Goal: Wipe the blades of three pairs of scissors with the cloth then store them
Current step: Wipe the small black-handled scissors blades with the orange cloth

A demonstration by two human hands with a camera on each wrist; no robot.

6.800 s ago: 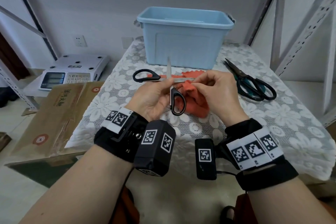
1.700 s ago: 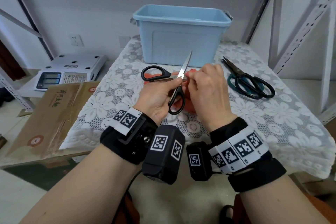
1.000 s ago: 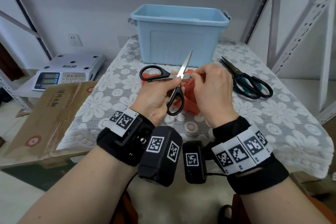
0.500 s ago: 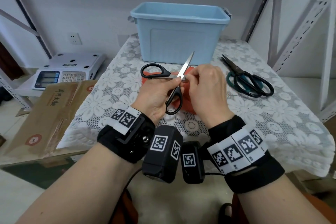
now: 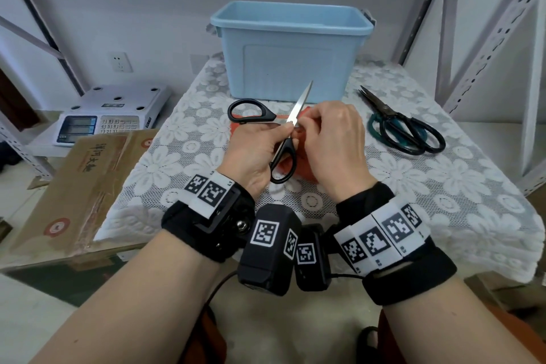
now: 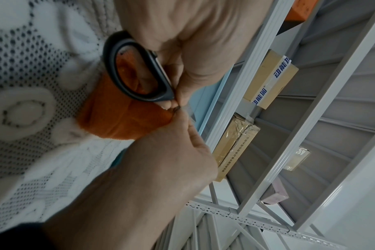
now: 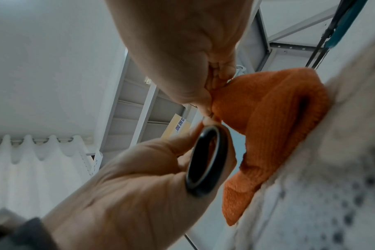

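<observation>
Orange cloth (image 5: 298,167) is pinched in your right hand (image 5: 336,142) over the lace-covered table (image 5: 443,186), your left hand (image 5: 254,151) grips the opened black scissors (image 5: 283,154) w/ one blade up, other scissors (image 5: 404,127) lie right, blue bin (image 5: 291,47) behind.

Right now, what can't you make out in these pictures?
- Head view: the blue bin's inside, hidden by its front wall.
- Head view: the open scissors' second blade, behind the right hand.
- Head view: most of the orange cloth, covered by both hands.
- Head view: the scale's display, too small.
</observation>
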